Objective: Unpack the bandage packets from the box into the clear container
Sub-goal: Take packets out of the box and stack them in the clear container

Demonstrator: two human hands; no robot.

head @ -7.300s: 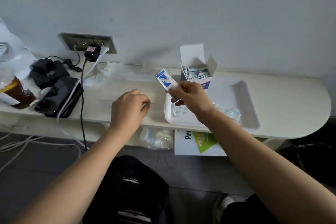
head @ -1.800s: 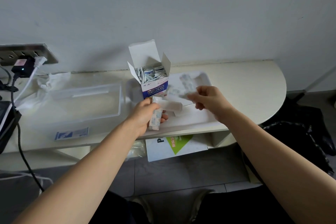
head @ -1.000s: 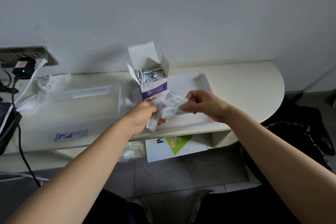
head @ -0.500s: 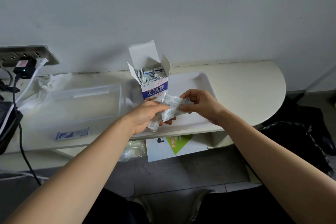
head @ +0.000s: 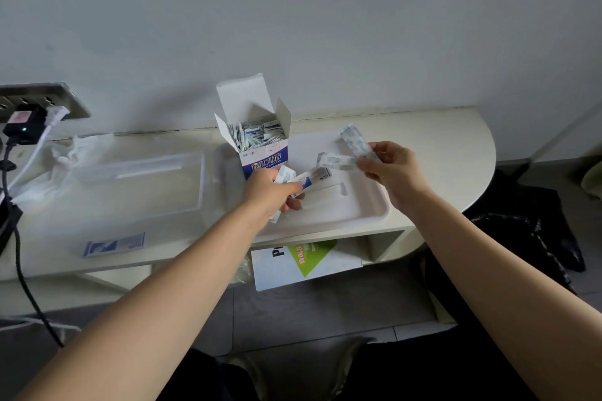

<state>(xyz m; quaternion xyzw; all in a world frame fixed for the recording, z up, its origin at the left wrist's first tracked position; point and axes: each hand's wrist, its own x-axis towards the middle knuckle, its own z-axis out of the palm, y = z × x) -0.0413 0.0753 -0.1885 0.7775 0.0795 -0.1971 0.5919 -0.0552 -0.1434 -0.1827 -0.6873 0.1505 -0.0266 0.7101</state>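
- A person's left hand [head: 272,192] grips a small bundle of bandage packets [head: 311,176] above the white tray [head: 379,208], fingers curled round it.
- The right hand [head: 395,169], a little apart to the right, pinches a loose strip of packets [head: 355,142] between thumb and fingertips. The strip trails back toward the bundle.
- Just behind the left hand stands the open box [head: 265,161] at the tray's left end, flaps up, with many more packets [head: 257,135] packed upright inside.
- The clear container [head: 143,185] sits left of the tray on the shelf [head: 439,140]. Whether anything lies inside cannot be told through its walls.
- A blue-and-white card [head: 114,243] lies near the shelf's front edge, in front of the container.
- The step in hand looks like gathering loose packets, and the unpacking seems at an early stage.
- The next move calls for carrying both handfuls left, clear of the box, and letting go over the container's open top.
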